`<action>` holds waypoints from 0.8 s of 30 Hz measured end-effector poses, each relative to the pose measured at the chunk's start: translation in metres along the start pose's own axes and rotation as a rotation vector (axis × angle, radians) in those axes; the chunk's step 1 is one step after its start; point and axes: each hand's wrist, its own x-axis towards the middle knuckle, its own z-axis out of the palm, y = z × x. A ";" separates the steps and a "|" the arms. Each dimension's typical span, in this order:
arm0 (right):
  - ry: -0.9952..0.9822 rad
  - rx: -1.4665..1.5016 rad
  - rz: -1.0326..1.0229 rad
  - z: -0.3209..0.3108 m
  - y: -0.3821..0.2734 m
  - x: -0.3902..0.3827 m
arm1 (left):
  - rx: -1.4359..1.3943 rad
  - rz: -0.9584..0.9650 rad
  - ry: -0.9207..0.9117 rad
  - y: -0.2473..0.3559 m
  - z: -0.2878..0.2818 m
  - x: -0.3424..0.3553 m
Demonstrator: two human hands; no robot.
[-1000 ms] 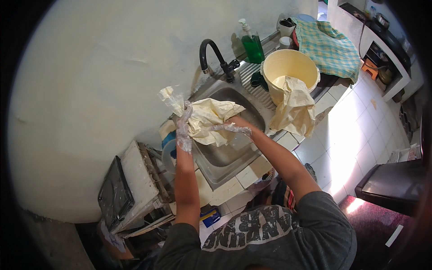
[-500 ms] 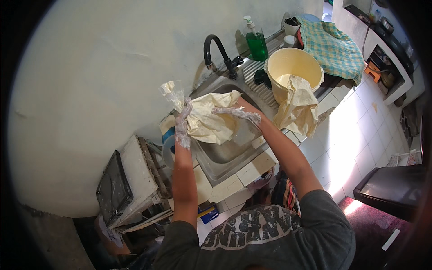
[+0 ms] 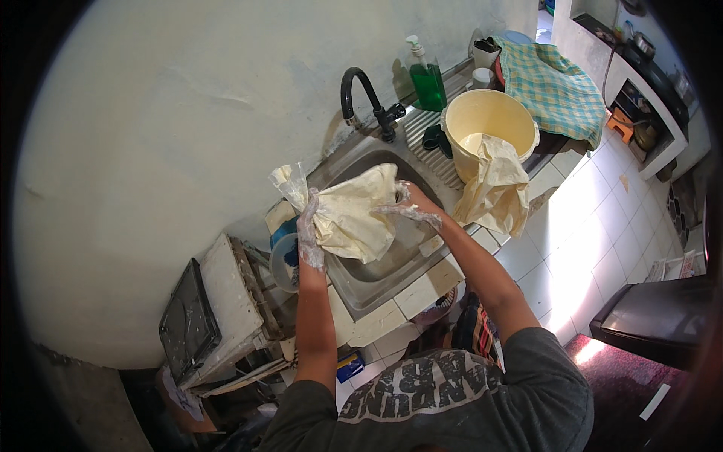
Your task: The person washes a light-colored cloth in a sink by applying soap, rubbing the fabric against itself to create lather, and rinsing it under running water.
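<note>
right hand (image 3: 416,202) has edged outward, its finger grip unclear; left hand (image 3: 307,228) clamps the cream bag (image 3: 355,212).

The sink (image 3: 363,303) is dull metal; the bag (image 3: 354,215), creased thin plastic; the bucket (image 3: 489,113), smooth plastic; the faucet (image 3: 386,126), glossy; the towel (image 3: 553,92), matt woven cloth.

**Cream, green and teal checks**

The gathered bag (image 3: 354,218) and the draped bag (image 3: 493,192) are cream; the bucket (image 3: 488,109) is pale yellow. The pump bottle (image 3: 428,88) shows green below a white top. The faucet (image 3: 347,94) is black, the cloth (image 3: 553,90) checked teal and yellow, the T-shirt (image 3: 497,418) dark grey with pale print.
</note>
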 end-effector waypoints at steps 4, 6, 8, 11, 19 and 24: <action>-0.032 0.122 0.091 0.007 -0.010 0.001 | -0.060 0.075 -0.025 -0.003 0.007 0.008; -0.002 0.220 0.110 0.009 -0.002 -0.004 | -0.013 -0.009 0.018 0.005 0.032 -0.007; -0.059 -0.076 0.096 0.003 0.008 0.003 | 0.064 -0.017 0.084 0.007 0.023 -0.012; 0.047 -0.262 0.016 -0.031 0.061 0.020 | -0.002 0.046 0.193 -0.009 0.005 -0.008; 0.981 0.508 0.412 -0.152 0.140 0.157 | 0.028 0.154 0.220 -0.040 0.041 -0.012; 1.200 0.434 0.834 -0.121 0.134 0.221 | -0.052 0.174 0.425 -0.025 0.015 -0.044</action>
